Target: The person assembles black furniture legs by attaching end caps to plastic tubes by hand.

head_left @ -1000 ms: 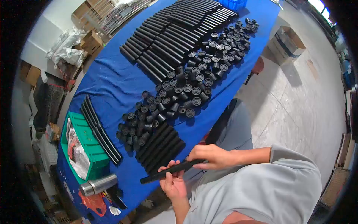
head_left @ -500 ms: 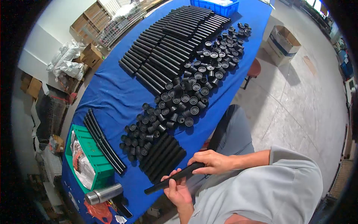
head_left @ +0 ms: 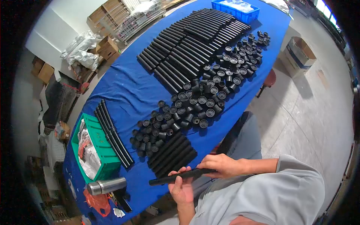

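Left hand (head_left: pixel 182 190): cradling black tube (head_left: pixel 163 180)
Right hand (head_left: pixel 222 165): gripping same tube
Flask (head_left: pixel 113 184): beside green crate (head_left: pixel 108 160)
Caps (head_left: pixel 202 100): right of crate

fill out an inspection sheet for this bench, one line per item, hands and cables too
Surface: blue cloth, visibly creased.
Job's things: black tube in hand; matte black tubes laid side by side nearby; black caps scattered, facing different ways; glossy black tubes in rows alongside the caps.
Clutter: green crate with contents, steel flask, orange-red plastic bag.
Hands: left hand holds the black tube around its middle; right hand grips one end.
Cables: nothing seen.
Surroundings: open cardboard box on the floor; red stool near the cloth's edge.
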Tool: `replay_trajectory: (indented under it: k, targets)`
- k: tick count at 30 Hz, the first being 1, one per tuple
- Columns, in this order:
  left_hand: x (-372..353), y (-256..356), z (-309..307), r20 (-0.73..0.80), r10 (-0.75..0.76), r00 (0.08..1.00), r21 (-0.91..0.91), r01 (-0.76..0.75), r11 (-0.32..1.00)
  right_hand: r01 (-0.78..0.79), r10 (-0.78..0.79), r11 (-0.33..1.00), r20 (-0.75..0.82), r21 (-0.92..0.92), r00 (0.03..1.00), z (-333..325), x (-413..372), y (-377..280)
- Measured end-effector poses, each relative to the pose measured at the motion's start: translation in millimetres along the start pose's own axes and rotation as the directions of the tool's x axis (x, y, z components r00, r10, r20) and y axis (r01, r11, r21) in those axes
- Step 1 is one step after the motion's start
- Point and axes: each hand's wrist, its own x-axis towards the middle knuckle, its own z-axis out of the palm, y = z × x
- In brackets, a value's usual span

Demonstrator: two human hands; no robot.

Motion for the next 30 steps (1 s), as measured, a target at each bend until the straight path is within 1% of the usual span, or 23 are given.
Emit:
replay_trajectory:
  k: [1, 2, 3, 4, 5, 6, 7, 8, 11, 12, 13, 14, 15, 17, 18, 21, 24, 27, 28, 30]
  targets:
    - [0, -2, -9, -0.006, -0.005, 1.000, -0.005, 0.004, 1.000, -0.141, 0.133, 0.983, 0.070, 0.121, 0.989, -3, 1, -3]
    - [1, -3, -14, -0.010, -0.010, 1.000, -0.011, 0.010, 1.000, -0.285, 0.254, 0.932, 0.154, 0.226, 0.955, -8, 2, -8]
    - [1, -3, -14, 0.003, 0.005, 1.000, 0.010, -0.005, 1.000, -0.426, 0.360, 0.848, 0.249, 0.314, 0.899, -13, 4, -13]
    - [0, -4, -14, 0.014, 0.019, 1.000, 0.032, -0.019, 0.999, -0.744, 0.561, 0.459, 0.491, 0.486, 0.667, -15, 6, -15]
    - [-1, -4, -13, 0.026, 0.033, 0.999, 0.053, -0.034, 0.998, -0.651, 0.525, 0.610, 0.385, 0.451, 0.759, -14, 5, -14]
    - [-2, -3, -9, 0.010, 0.011, 1.000, 0.046, -0.012, 0.999, -0.543, 0.464, 0.743, 0.283, 0.392, 0.839, -11, 2, -12]
    - [-3, -1, -1, -0.008, -0.009, 1.000, 0.037, 0.009, 0.999, -0.421, 0.379, 0.851, 0.188, 0.313, 0.906, -8, -2, -8]
    - [-3, -1, 4, -0.028, -0.027, 0.999, 0.026, 0.027, 0.999, -0.137, 0.128, 0.975, 0.060, 0.172, 0.990, -3, -5, 1]
    - [-1, -3, -10, -0.032, -0.039, 0.999, -0.019, 0.038, 0.999, -0.179, 0.162, 0.958, 0.091, 0.226, 0.983, -15, 9, -11]
    - [-1, -2, -9, -0.010, -0.030, 1.000, -0.023, 0.029, 0.999, -0.444, 0.395, 0.846, 0.213, 0.295, 0.894, -13, 4, -8]
    - [-2, -2, -5, 0.005, -0.029, 1.000, -0.050, 0.029, 0.998, -0.747, 0.630, 0.468, 0.415, 0.471, 0.656, -21, 12, -17]
    - [-3, -3, -1, 0.000, -0.015, 1.000, -0.029, 0.015, 0.999, -0.638, 0.560, 0.665, 0.306, 0.389, 0.770, -16, 8, -12]
    - [-3, -3, 2, -0.003, -0.005, 1.000, -0.008, 0.005, 1.000, -0.496, 0.454, 0.822, 0.203, 0.279, 0.868, -13, 4, -7]
    - [-4, -3, -1, -0.011, -0.011, 1.000, -0.018, 0.011, 1.000, -0.278, 0.262, 0.941, 0.102, 0.195, 0.960, -10, 1, -3]
    - [-3, -4, -3, -0.012, -0.018, 1.000, -0.026, 0.018, 1.000, -0.165, 0.158, 0.976, 0.055, 0.142, 0.986, -10, 1, -3]
    - [-3, -4, -6, -0.035, -0.017, 0.999, -0.037, 0.016, 0.999, -0.162, 0.147, 0.966, 0.087, 0.204, 0.985, -14, 8, -6]
    - [-6, -8, -5, -0.048, -0.022, 0.999, -0.060, 0.019, 0.998, -0.175, 0.156, 0.973, 0.132, 0.147, 0.979, -13, 4, -4]
    - [-7, -12, -4, -0.057, -0.003, 0.998, -0.052, 0.000, 0.999, -0.176, 0.162, 0.969, 0.096, 0.173, 0.982, -10, 3, -3]
    - [-6, -12, -5, -0.046, -0.008, 0.999, -0.032, 0.006, 0.999, -0.180, 0.165, 0.970, 0.104, 0.165, 0.981, -11, 4, -2]
    - [-6, -13, -7, -0.050, -0.025, 0.998, -0.056, 0.022, 0.998, -0.190, 0.173, 0.971, 0.119, 0.146, 0.978, -13, 7, -2]
